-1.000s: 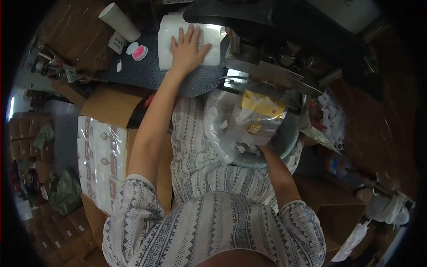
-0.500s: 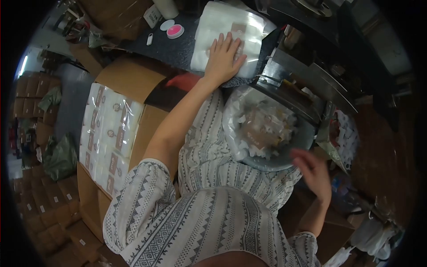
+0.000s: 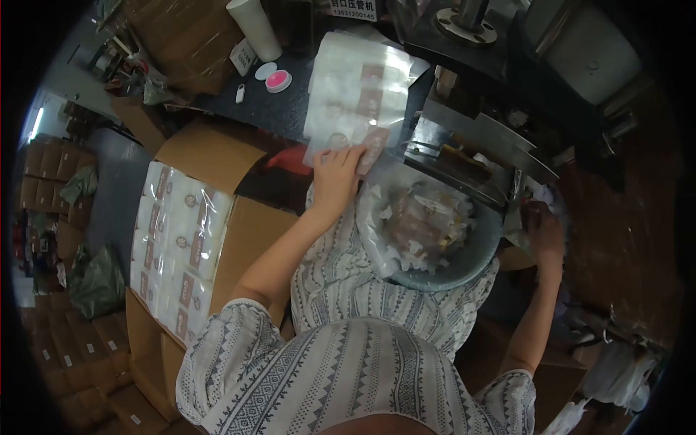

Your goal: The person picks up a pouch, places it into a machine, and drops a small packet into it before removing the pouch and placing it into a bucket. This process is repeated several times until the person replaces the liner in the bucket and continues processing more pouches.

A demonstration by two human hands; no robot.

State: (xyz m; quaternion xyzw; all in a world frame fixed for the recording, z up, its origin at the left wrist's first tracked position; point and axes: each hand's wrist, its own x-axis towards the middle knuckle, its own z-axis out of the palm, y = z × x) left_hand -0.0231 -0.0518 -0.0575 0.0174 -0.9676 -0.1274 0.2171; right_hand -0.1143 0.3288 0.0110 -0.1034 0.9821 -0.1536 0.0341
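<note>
Dark tabletop (image 3: pixel 272 114); on it: clear bags (image 3: pixel 348 83); pink round tub (image 3: pixel 278 81); white disc (image 3: pixel 265 71); white cylinder (image 3: pixel 255 30)

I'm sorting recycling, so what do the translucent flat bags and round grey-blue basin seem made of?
Translucent flat bags: probably glossy plastic film, given glare and see-through edges. Round grey-blue basin: likely smooth plastic, from its soft sheen; coated metal is possible.

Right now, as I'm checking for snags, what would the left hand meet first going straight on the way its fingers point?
The printed plastic bags: the left hand seems to be touching their near edge. Whether it would slide over them or push them is unclear from this view.
</note>
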